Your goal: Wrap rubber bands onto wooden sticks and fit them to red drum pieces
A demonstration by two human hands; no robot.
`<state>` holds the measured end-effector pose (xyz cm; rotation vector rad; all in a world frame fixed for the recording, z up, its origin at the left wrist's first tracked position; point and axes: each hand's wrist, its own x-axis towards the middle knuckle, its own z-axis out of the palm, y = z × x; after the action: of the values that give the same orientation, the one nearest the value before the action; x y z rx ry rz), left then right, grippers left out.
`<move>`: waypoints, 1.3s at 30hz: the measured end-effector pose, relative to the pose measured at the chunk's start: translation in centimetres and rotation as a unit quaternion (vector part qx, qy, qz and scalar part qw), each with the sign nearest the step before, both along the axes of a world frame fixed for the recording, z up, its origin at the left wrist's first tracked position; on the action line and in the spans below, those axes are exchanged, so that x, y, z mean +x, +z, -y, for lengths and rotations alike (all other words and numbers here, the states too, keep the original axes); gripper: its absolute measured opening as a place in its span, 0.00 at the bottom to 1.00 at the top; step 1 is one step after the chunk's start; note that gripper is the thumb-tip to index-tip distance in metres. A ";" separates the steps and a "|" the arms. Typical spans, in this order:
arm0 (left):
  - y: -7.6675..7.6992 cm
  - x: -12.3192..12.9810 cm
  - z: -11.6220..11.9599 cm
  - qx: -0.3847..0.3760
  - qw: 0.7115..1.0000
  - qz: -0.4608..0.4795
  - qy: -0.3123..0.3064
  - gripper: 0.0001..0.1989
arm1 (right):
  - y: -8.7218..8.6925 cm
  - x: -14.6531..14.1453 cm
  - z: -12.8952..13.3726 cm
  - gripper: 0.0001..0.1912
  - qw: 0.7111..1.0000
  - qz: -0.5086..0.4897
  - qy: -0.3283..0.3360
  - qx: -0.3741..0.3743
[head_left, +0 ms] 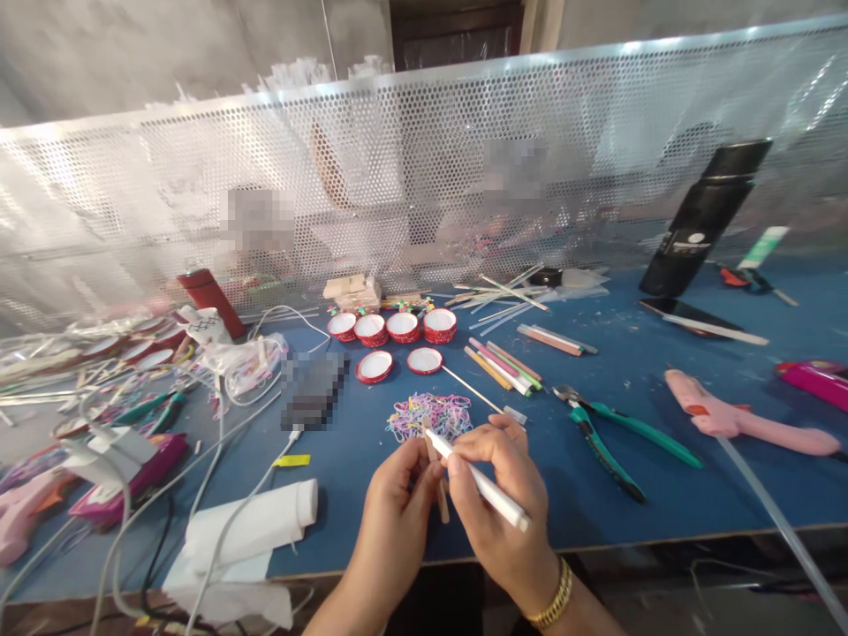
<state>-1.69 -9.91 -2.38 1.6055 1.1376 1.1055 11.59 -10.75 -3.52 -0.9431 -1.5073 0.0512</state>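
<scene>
At the lower left edge of the frame lies a pink glue gun (19, 521) among cables, with a red bottle (215, 305) tilted above it and to the right. A white paper roll (245, 523) lies lower left, below a dark phone (313, 393). Red-rimmed white discs (374, 366) stand stacked in the centre. At lower centre the left hand (397, 503) pinches a flat wooden stick (443, 503) between thumb and fingers, just below a pile of coloured bands (430, 415). The right hand (520, 477), fingers clamped on a white pen (494, 493), brings its tip to the stick's upper end; I cannot tell whether they touch. Right of centre, green-handled pliers (596, 428) lie open; a black flask (702, 225) leans upper right.
</scene>
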 end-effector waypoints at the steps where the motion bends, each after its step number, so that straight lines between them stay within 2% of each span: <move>1: 0.0 0.0 0.0 -0.001 1.000 -0.001 0.000 0.15 | -0.1 0.0 0.0 0.05 1.000 -0.002 -0.009 0.002; 5: -0.2 -0.1 0.0 -0.005 1.000 -0.002 -0.003 0.14 | -0.2 0.0 0.0 0.04 0.999 -0.013 -0.032 0.011; 11: 0.0 0.0 0.1 0.000 1.000 0.007 -0.006 0.14 | -0.1 -0.1 0.0 0.05 1.000 -0.003 -0.001 -0.002; 17: -0.1 -0.1 0.1 -0.001 1.000 -0.001 0.001 0.14 | -0.2 0.1 -0.1 0.05 0.999 -0.013 -0.030 0.009; 22: -0.1 0.0 0.0 0.003 1.000 0.006 -0.003 0.13 | -0.1 0.0 -0.1 0.05 1.000 -0.002 0.000 0.000; 28: -0.2 -0.1 0.0 -0.006 1.000 0.004 -0.002 0.14 | -0.3 0.1 0.0 0.05 1.000 -0.013 -0.024 0.008; 34: -0.1 0.0 0.1 -0.009 1.000 0.019 -0.003 0.15 | -0.1 0.0 0.0 0.05 1.000 -0.004 -0.003 0.001; 39: -0.1 0.0 0.1 -0.012 1.000 0.011 -0.004 0.15 | -0.2 0.1 0.0 0.05 1.000 -0.014 -0.021 0.005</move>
<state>-1.73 -10.02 -2.51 1.5739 1.1252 1.0971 11.64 -10.76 -3.74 -0.9629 -1.4601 0.0259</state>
